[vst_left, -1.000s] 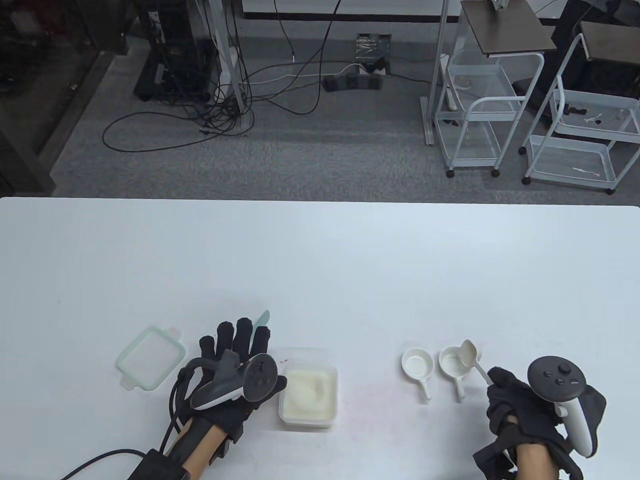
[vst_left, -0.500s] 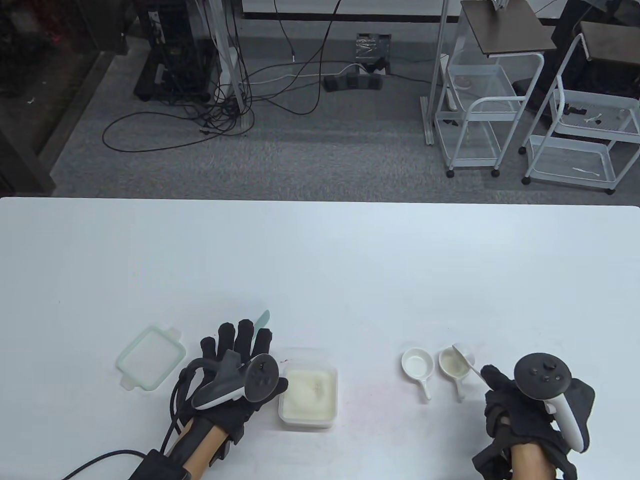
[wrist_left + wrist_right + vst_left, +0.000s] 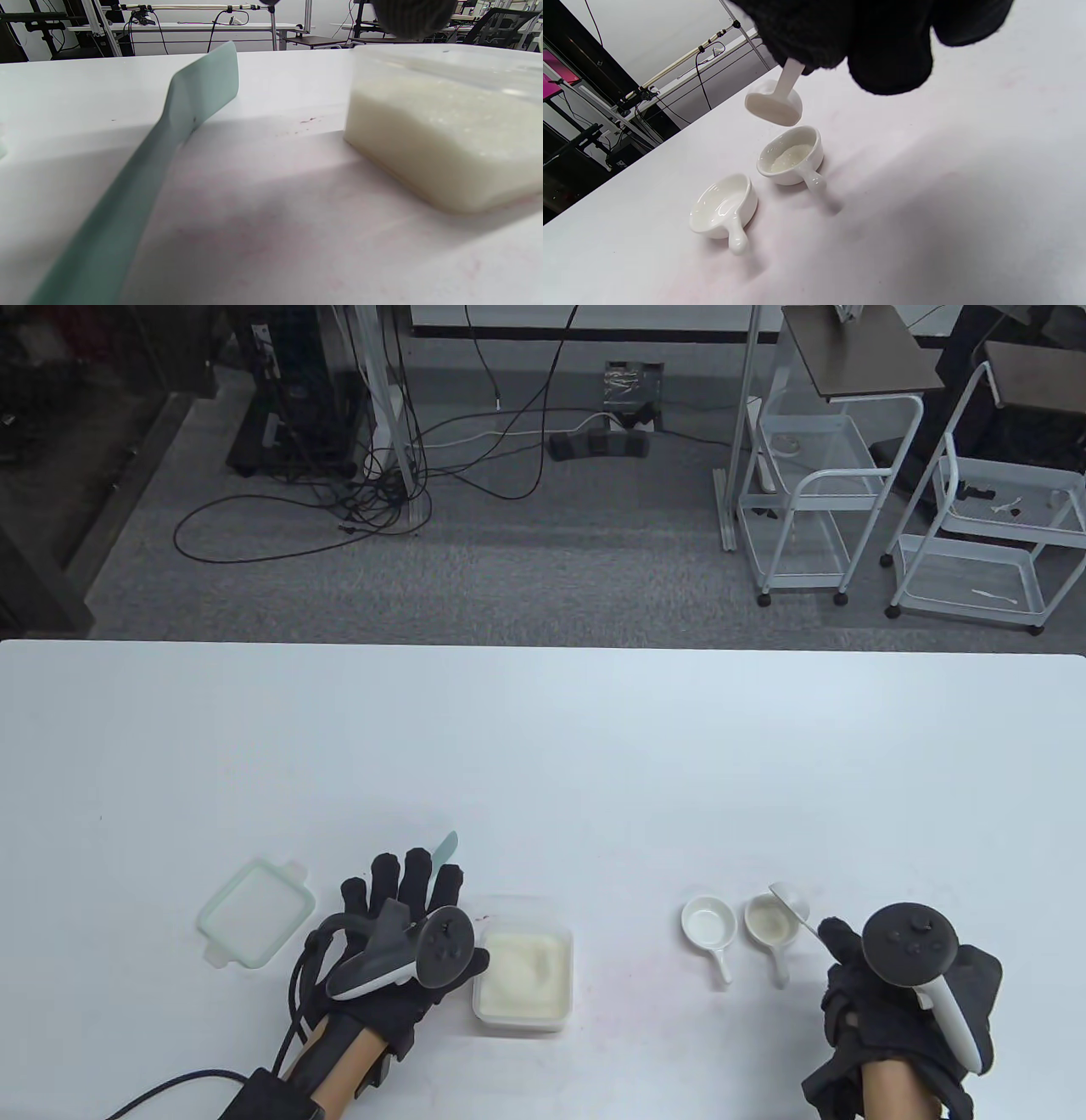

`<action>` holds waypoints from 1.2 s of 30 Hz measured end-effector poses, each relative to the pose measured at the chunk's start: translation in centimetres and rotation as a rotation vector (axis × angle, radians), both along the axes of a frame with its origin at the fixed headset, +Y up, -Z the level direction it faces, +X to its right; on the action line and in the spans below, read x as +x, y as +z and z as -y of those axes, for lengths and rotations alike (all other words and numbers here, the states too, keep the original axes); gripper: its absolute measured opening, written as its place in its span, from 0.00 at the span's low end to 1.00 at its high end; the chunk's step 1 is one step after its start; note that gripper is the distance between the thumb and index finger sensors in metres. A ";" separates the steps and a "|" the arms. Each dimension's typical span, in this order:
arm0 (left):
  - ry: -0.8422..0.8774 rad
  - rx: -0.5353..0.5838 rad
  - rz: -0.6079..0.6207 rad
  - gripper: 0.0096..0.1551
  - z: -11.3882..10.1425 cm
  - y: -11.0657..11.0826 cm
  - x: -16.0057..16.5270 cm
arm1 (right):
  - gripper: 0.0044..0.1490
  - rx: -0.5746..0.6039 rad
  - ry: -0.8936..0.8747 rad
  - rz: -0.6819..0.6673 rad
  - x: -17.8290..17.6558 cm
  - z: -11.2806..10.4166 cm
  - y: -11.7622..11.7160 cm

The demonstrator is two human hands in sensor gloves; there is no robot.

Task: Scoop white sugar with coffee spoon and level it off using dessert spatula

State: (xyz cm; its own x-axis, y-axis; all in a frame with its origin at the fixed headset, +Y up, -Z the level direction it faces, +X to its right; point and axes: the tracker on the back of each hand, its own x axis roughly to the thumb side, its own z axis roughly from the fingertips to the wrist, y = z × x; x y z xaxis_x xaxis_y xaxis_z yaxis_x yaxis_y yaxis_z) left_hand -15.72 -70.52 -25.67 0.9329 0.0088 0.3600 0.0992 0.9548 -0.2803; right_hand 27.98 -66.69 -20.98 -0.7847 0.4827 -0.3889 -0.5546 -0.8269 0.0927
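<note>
1. Gripping the handle of the white coffee spoon [image 3: 791,901] in the curled fingers of the right hand [image 3: 882,1010], near the table's front right; holding its bowl [image 3: 774,108] tipped on its side, in the air just above the right-hand handled dish [image 3: 792,156].
2. Lying palm-down with fingers stretched flat, the left hand [image 3: 399,933], over the handle of the pale green dessert spatula [image 3: 169,140]; whether pressing on it or hovering just above, cannot tell.
3. Poking out past the left fingertips, only the spatula's blade tip [image 3: 445,845] in the table view; resting flat on the table [image 3: 543,746] in the left wrist view, angled away from the container.
4. Sitting just right of the left hand, touching or nearly touching the thumb, the clear square container of white sugar [image 3: 523,965], open-topped.
5. Holding a small heap of sugar, the right dish; standing just left of it, a second handled dish [image 3: 723,207], both handles pointing toward the person.
6. Lying to the left of the left hand, apart from it, the green-rimmed lid [image 3: 254,923].
</note>
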 end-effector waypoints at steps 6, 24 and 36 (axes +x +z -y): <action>0.017 0.006 0.011 0.62 0.0 0.0 0.0 | 0.32 0.096 -0.169 0.033 0.6 -0.3 0.3; 0.257 -0.031 0.273 0.73 1.7 0.8 2.6 | 0.27 0.220 -0.070 -0.689 -13.6 -2.8 -0.5; 0.227 -0.051 0.266 0.70 2.1 0.5 2.7 | 0.27 0.314 0.466 -0.866 -21.2 -2.4 1.7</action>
State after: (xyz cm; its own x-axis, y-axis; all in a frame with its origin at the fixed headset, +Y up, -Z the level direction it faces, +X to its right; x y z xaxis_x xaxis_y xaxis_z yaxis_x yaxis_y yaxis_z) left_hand -12.99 -72.64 -25.12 0.7789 0.2292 0.5838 -0.0378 0.9463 -0.3211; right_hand 6.79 -64.32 -19.28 -0.8707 0.0412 0.4901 -0.0187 -0.9985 0.0506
